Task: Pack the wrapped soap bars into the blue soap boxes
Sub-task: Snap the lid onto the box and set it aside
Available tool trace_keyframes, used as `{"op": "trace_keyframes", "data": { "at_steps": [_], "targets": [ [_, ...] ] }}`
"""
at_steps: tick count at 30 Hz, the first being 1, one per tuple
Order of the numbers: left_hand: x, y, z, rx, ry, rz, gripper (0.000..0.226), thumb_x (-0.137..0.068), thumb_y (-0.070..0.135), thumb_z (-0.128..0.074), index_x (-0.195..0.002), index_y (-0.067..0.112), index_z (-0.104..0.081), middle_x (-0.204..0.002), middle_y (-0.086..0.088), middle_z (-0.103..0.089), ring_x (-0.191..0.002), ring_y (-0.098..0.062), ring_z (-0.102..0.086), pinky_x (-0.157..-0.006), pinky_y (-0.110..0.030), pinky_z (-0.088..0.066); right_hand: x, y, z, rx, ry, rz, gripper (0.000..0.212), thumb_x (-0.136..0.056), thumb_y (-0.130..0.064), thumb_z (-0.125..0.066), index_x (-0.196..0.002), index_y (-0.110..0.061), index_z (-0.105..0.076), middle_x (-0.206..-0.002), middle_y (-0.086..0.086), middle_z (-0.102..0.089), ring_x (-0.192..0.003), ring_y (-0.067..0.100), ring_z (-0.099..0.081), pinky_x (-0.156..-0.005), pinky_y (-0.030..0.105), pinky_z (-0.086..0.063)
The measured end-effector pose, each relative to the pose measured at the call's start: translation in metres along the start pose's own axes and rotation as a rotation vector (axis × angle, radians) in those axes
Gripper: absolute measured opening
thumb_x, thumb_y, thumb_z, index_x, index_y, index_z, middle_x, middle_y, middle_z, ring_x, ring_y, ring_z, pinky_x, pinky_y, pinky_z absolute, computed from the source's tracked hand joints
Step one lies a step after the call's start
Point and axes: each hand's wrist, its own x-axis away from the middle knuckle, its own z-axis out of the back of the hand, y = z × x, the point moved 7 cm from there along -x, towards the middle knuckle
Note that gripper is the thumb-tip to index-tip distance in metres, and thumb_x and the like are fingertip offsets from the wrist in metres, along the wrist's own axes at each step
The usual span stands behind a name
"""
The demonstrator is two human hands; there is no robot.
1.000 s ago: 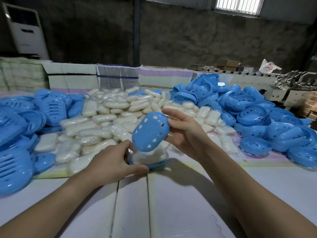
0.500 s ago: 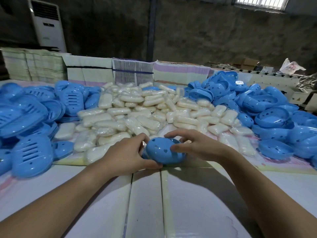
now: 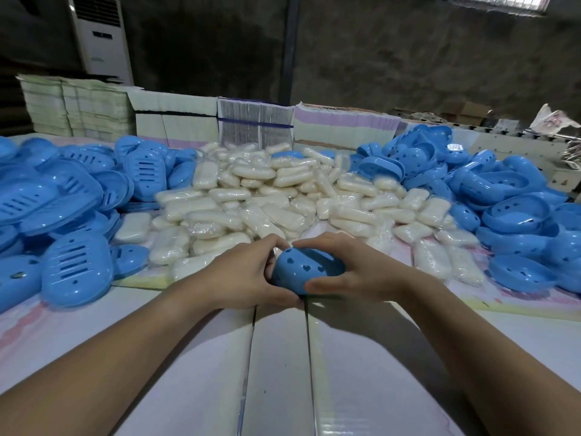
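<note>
A closed blue soap box (image 3: 306,269) with heart-shaped holes in its top sits at the table's middle, gripped from both sides. My left hand (image 3: 242,275) curls round its left end, thumb under the near edge. My right hand (image 3: 352,272) wraps its right end, fingers over the top. Whatever is inside the box is hidden. Behind it lies a big heap of wrapped white soap bars (image 3: 257,196).
Slotted blue lids (image 3: 75,265) are piled at the left. Blue box bases with holes (image 3: 518,215) are heaped at the right. Stacks of flat cartons (image 3: 176,121) line the table's back edge. Bare white table boards (image 3: 279,372) lie near me.
The blue holed shell held up in my right hand came down onto the soap and base under my left hand. Both hands now clasp the closed box.
</note>
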Motion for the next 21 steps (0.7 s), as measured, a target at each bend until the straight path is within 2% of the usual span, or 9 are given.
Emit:
{"op": "trace_keyframes", "data": {
  "at_steps": [4, 7, 12, 16, 19, 21],
  "targets": [
    [-0.001, 0.001, -0.001, 0.005, -0.015, -0.013, 0.077, -0.047, 0.069, -0.075, -0.116, 0.05, -0.046, -0.085, 0.006, -0.064, -0.078, -0.006, -0.06, -0.077, -0.044, -0.054, -0.004, -0.004, -0.001, 0.037, 0.003, 0.016, 0.065, -0.077, -0.063, -0.062, -0.138, -0.05, -0.046, -0.118, -0.011, -0.053, -0.105, 0.003, -0.048, -0.088, 0.029, -0.044],
    [-0.001, 0.001, -0.002, -0.015, -0.025, -0.02, 0.075, -0.05, 0.067, -0.075, -0.116, 0.054, -0.043, -0.085, 0.01, -0.061, -0.079, -0.005, -0.059, -0.074, -0.04, -0.053, -0.003, -0.004, 0.001, 0.034, 0.014, 0.022, 0.064, -0.077, -0.064, -0.062, -0.138, -0.053, -0.046, -0.109, -0.011, -0.053, -0.098, 0.003, -0.049, -0.082, 0.026, -0.043],
    [-0.001, 0.001, -0.001, -0.034, -0.023, -0.029, 0.074, -0.049, 0.07, -0.072, -0.114, 0.056, -0.04, -0.082, 0.014, -0.06, -0.076, -0.003, -0.058, -0.066, -0.031, -0.048, -0.005, -0.005, 0.0, 0.049, 0.008, -0.007, 0.067, -0.077, -0.065, -0.06, -0.14, -0.048, -0.047, -0.108, -0.012, -0.05, -0.097, 0.001, -0.048, -0.084, 0.028, -0.044],
    [-0.002, -0.001, -0.002, -0.05, -0.021, -0.031, 0.071, -0.061, 0.06, -0.082, -0.118, 0.051, -0.042, -0.075, 0.016, -0.059, -0.071, -0.002, -0.057, -0.062, -0.028, -0.043, -0.005, -0.002, -0.006, 0.039, -0.007, -0.025, 0.066, -0.079, -0.065, -0.059, -0.141, -0.046, -0.046, -0.11, -0.013, -0.049, -0.1, 0.001, -0.047, -0.088, 0.029, -0.045],
    [-0.003, 0.0, -0.002, -0.049, -0.01, -0.027, 0.072, -0.062, 0.056, -0.085, -0.121, 0.047, -0.044, -0.067, 0.016, -0.056, -0.065, -0.001, -0.054, -0.061, -0.028, -0.041, -0.004, 0.0, -0.009, 0.041, -0.012, -0.014, 0.062, -0.083, -0.061, -0.065, -0.138, -0.044, -0.044, -0.112, -0.02, -0.045, -0.105, -0.005, -0.044, -0.089, 0.026, -0.044],
    [-0.002, 0.001, -0.001, -0.052, -0.02, -0.035, 0.071, -0.062, 0.056, -0.086, -0.121, 0.046, -0.047, -0.071, 0.015, -0.059, -0.066, 0.0, -0.054, -0.062, -0.028, -0.044, -0.005, 0.001, -0.012, 0.093, -0.03, -0.003, 0.064, -0.082, -0.064, -0.063, -0.138, -0.046, -0.039, -0.114, -0.019, -0.043, -0.107, -0.007, -0.041, -0.086, 0.023, -0.043]
  ]
}}
